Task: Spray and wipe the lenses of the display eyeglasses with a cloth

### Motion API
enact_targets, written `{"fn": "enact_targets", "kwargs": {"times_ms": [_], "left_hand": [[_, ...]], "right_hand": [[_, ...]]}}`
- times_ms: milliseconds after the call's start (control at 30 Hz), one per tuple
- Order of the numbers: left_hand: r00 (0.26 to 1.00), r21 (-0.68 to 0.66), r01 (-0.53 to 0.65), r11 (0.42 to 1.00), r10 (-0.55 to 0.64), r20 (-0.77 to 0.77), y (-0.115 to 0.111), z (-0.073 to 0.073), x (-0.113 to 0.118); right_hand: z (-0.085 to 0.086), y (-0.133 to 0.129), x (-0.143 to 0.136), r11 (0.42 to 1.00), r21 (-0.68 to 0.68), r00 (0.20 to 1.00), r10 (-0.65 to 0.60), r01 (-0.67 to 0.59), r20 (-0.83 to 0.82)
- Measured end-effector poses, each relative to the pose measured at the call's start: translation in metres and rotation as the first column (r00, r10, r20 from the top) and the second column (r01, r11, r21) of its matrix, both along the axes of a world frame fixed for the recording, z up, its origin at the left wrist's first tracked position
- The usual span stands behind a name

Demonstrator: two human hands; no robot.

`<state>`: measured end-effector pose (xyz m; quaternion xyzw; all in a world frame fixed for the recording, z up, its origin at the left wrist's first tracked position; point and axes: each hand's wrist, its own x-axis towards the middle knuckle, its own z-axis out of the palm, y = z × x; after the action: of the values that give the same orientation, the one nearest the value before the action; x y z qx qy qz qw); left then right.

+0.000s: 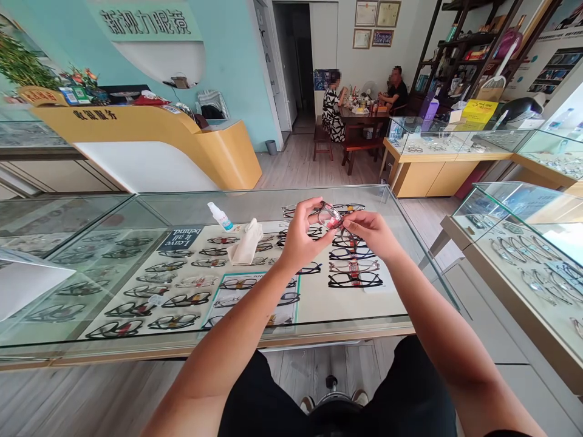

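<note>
A pair of glasses [330, 216] is held up between my two hands above the glass display counter [314, 315]. My left hand [304, 235] grips it at the lens side, thumb below and fingers curled above. The fingertips of my right hand [370, 230] pinch it near the hinge and temple. Beneath and beside my right hand, a column of dark-framed glasses [355, 279] shows on the counter. To the left of my left hand lies a crumpled pale cloth [246, 244], with a white spray bottle [220, 216] behind it.
Rows of glasses [175, 320] fill the counter's left part. Another glass case [514, 243] stands at the right. Behind are a yellow reception desk [182, 127] and two people seated at a table [364, 115].
</note>
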<state>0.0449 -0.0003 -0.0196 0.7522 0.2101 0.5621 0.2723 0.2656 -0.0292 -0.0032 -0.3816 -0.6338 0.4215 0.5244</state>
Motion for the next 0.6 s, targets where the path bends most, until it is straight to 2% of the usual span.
{"fn": "enact_targets", "kwargs": {"times_ms": [67, 100, 167, 233, 300, 400, 500, 600], "left_hand": [[0.997, 0.044, -0.070, 0.997, 0.069, 0.016, -0.002, 0.001, 0.001], [0.987, 0.086, -0.157, 0.984, 0.152, 0.059, -0.004, 0.001, 0.002], [0.923, 0.166, -0.371, 0.914, 0.343, 0.174, -0.009, 0.003, 0.002], [0.881, 0.198, -0.468, 0.861, 0.437, 0.181, -0.014, 0.006, 0.003], [0.913, 0.167, -0.408, 0.898, 0.406, 0.047, -0.021, 0.008, 0.004], [0.948, 0.005, -0.306, 0.952, 0.305, -0.089, -0.027, 0.008, 0.009], [0.962, -0.159, -0.270, 0.950, 0.258, -0.093, -0.029, 0.006, 0.013], [0.965, -0.255, -0.261, 0.931, 0.256, -0.051, -0.027, 0.008, 0.013]], "right_hand": [[-0.002, 0.000, -0.001, 0.999, 0.004, 0.999, -0.037, 0.037, -0.011], [-0.003, 0.001, -0.002, 0.997, 0.007, 0.997, -0.073, 0.073, -0.017], [-0.005, 0.001, -0.005, 0.985, 0.030, 0.985, -0.172, 0.172, -0.025], [-0.008, 0.000, -0.009, 0.960, 0.081, 0.963, -0.264, 0.267, -0.046], [-0.010, -0.002, -0.016, 0.939, 0.133, 0.948, -0.310, 0.318, -0.076], [-0.011, -0.009, -0.026, 0.913, 0.207, 0.936, -0.342, 0.351, -0.079], [-0.010, -0.016, -0.033, 0.866, 0.334, 0.922, -0.385, 0.372, -0.028], [-0.009, -0.020, -0.035, 0.834, 0.430, 0.915, -0.401, 0.345, 0.043]]}}
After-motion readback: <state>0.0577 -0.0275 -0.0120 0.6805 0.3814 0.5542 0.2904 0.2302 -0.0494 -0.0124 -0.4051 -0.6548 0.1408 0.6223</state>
